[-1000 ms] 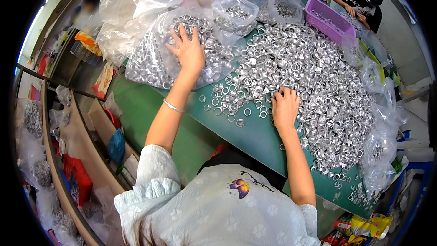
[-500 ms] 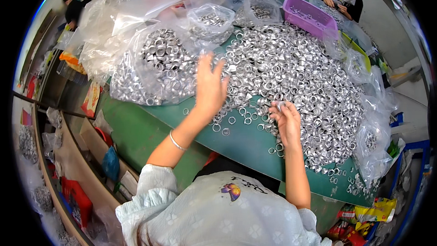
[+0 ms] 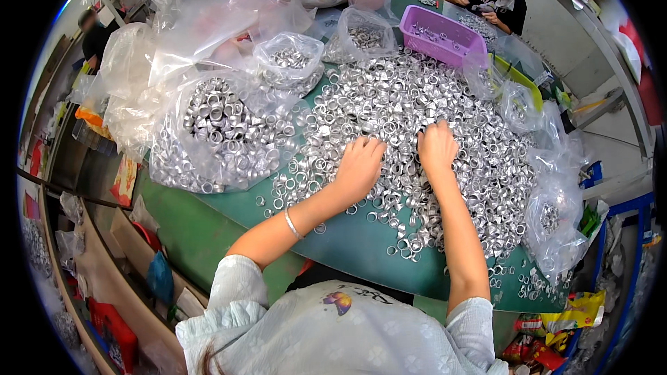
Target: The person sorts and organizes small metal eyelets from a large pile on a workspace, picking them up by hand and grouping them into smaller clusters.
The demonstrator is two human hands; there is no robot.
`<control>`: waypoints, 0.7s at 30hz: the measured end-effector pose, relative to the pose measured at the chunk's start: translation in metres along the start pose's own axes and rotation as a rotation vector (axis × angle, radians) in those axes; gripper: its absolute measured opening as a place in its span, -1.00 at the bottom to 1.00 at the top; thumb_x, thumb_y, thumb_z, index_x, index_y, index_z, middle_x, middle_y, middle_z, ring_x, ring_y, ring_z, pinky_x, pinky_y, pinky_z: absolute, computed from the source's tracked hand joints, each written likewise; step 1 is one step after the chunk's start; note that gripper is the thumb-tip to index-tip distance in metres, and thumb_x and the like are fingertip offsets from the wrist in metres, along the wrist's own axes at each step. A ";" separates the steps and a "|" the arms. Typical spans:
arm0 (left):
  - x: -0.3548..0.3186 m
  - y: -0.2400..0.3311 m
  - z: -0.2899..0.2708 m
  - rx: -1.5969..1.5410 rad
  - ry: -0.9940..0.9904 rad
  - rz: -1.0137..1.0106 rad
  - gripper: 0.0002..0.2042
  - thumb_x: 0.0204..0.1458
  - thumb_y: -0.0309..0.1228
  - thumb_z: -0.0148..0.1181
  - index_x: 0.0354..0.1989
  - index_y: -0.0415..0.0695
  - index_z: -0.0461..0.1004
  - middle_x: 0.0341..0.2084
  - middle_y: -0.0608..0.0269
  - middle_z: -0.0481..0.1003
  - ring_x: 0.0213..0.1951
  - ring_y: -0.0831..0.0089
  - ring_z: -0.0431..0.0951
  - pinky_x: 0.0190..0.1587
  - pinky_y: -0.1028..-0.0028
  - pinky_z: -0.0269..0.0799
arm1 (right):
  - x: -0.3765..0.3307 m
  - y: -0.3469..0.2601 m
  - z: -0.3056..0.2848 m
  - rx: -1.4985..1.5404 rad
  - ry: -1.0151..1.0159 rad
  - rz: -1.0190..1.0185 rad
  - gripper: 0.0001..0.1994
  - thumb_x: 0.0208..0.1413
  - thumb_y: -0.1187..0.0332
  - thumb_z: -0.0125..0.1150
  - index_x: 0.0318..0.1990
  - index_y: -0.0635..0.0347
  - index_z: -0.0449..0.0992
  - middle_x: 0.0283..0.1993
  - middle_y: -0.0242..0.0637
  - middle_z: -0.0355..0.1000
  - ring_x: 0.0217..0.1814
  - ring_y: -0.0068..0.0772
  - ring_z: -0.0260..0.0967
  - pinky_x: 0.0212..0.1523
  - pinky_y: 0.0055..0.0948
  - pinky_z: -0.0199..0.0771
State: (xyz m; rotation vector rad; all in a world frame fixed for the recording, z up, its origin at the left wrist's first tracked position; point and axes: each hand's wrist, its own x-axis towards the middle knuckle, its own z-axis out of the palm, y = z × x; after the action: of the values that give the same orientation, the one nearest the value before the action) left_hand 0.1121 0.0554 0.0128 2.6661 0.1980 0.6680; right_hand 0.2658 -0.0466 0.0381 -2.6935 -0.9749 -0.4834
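A broad heap of silvery metal rings [image 3: 389,97] covers much of the green table [image 3: 333,236]. Into its near part reaches my left hand [image 3: 359,167], fingers bent down and drawn together over the rings; what they grip, if anything, is hidden. A little to the right, my right hand [image 3: 438,147] also dips into the heap, its fingers closed and pointing away from me. Whatever lies under those fingertips cannot be made out. Left of my hands stands a large clear plastic bag [image 3: 174,146], opened at the top and full of the same kind of rings.
Smaller ring-filled bags [image 3: 288,62] sit behind the large one. A purple basket [image 3: 445,36] holds some rings at the back. Across the table a person in a black cap [image 3: 497,0] handles something small. Clear plastic bags [image 3: 556,215] line the right edge.
My left hand has come down from beside the large bag onto the heap, moving right. My right hand, which held up a small ring-like piece, has reached farther into the heap. The view has shifted.
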 end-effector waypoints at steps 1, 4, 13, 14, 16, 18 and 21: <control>-0.002 0.000 0.000 -0.011 0.017 0.022 -0.56 -0.23 -0.57 0.17 -0.06 -0.17 0.31 -0.17 0.17 0.33 -0.05 0.19 0.28 -0.04 0.27 0.21 | 0.004 0.002 0.002 -0.011 -0.014 -0.011 -0.88 -0.13 0.43 0.15 -0.52 0.33 0.50 -0.34 -0.07 0.36 -0.33 -0.07 0.42 -0.41 -0.16 0.44; -0.013 -0.002 -0.003 -0.023 0.036 0.065 -0.57 -0.21 -0.58 0.16 -0.06 -0.18 0.31 -0.16 0.13 0.32 -0.04 0.15 0.28 -0.02 0.26 0.22 | 0.005 0.003 -0.001 0.014 -0.008 -0.039 -0.88 -0.11 0.43 0.11 -0.52 0.32 0.49 -0.35 -0.08 0.40 -0.38 -0.06 0.44 -0.41 -0.17 0.43; 0.028 -0.026 -0.013 0.004 0.150 -0.083 -0.66 -0.15 -0.61 0.10 -0.11 -0.22 0.35 -0.16 0.07 0.30 -0.07 0.11 0.32 -0.04 0.24 0.25 | -0.029 0.032 -0.029 2.185 -0.386 0.657 -0.86 -0.01 0.49 -0.12 -0.26 0.13 0.28 -0.41 -0.16 0.35 -0.64 -0.48 0.15 -0.81 -0.65 0.02; 0.032 -0.030 -0.009 0.015 0.120 -0.103 -0.68 -0.15 -0.62 0.10 -0.14 -0.22 0.36 -0.17 0.07 0.30 -0.09 0.11 0.33 -0.05 0.25 0.27 | -0.033 0.035 -0.025 2.417 -0.449 0.682 -0.81 -0.03 0.50 -0.13 -0.21 0.16 0.27 -0.34 -0.11 0.34 -0.64 -0.47 0.13 -0.82 -0.62 0.06; 0.036 -0.039 -0.003 0.049 0.062 -0.143 -0.74 -0.15 -0.64 0.08 -0.20 -0.24 0.40 -0.20 0.08 0.32 -0.13 0.12 0.35 -0.08 0.26 0.29 | -0.035 0.029 -0.034 2.440 -0.541 0.640 -0.78 -0.05 0.50 -0.13 -0.19 0.16 0.27 -0.33 -0.11 0.33 -0.63 -0.47 0.13 -0.82 -0.62 0.06; 0.036 -0.045 0.001 -0.028 0.117 -0.138 -0.80 -0.16 -0.66 0.08 -0.29 -0.24 0.43 -0.22 0.09 0.32 -0.13 0.14 0.36 -0.10 0.27 0.31 | -0.032 0.016 -0.052 2.372 -0.553 0.627 -0.88 0.04 0.44 -0.08 -0.25 0.17 0.32 -0.39 -0.19 0.33 -0.68 -0.53 0.09 -0.83 -0.65 0.01; 0.032 -0.049 -0.001 -0.147 0.273 -0.119 -0.81 -0.13 -0.70 0.01 -0.34 -0.25 0.48 -0.34 0.12 0.38 -0.28 0.14 0.44 -0.22 0.34 0.37 | -0.026 0.026 -0.034 2.387 -0.623 0.584 -0.84 0.13 0.31 0.00 -0.40 0.18 0.37 -0.51 -0.30 0.33 -0.78 -0.63 0.01 -0.84 -0.68 -0.08</control>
State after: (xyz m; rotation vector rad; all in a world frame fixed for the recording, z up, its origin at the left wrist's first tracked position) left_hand 0.1370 0.1076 0.0080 2.3956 0.3640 0.9669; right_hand 0.2560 -0.0925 0.0567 -0.5982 -0.1557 1.0471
